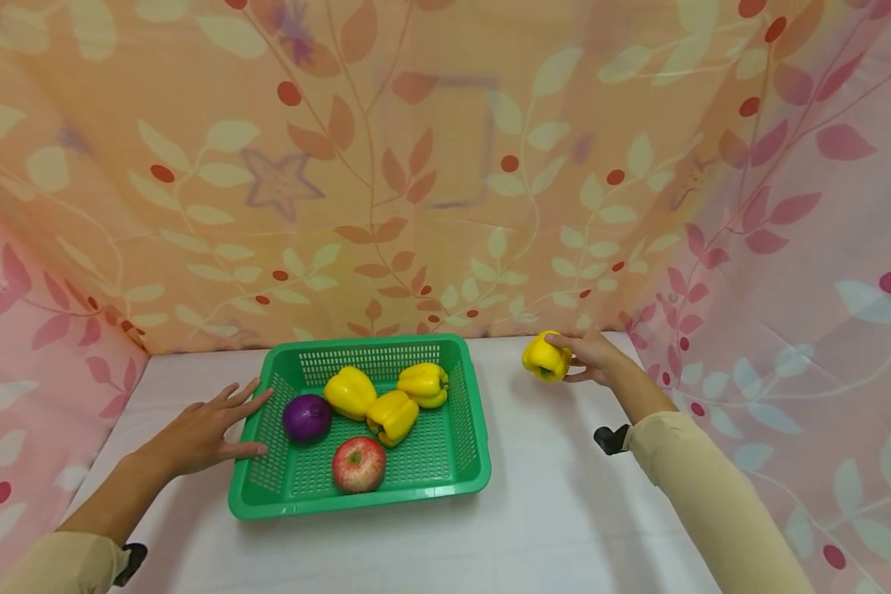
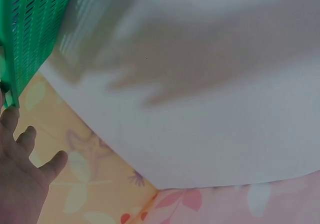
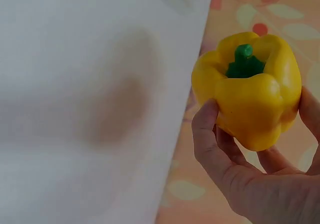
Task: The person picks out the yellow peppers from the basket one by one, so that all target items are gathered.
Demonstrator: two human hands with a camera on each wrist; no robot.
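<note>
Pinched between the thumb and fingers of my right hand (image 1: 596,356) is a yellow bell pepper (image 3: 250,93) with a green stem. It is held above the white table, right of a green plastic basket (image 1: 484,450). My left hand (image 1: 208,429) lies at the basket's left rim, fingers straight and spread, fingertips over the edge. Inside the basket are three more yellow bell peppers (image 1: 351,393), a purple onion (image 1: 307,418) at the left and a red apple (image 1: 360,464) near the front. In the left wrist view, the spread fingers (image 2: 54,166) show beside the basket's wall.
A white cloth covers the table (image 1: 542,511). Patterned fabric (image 1: 445,165) with leaves and red dots hangs along the back, and pink leafy fabric (image 1: 824,247) closes the right side; similar pink fabric stands at the left. A shadow falls on the cloth under the right hand.
</note>
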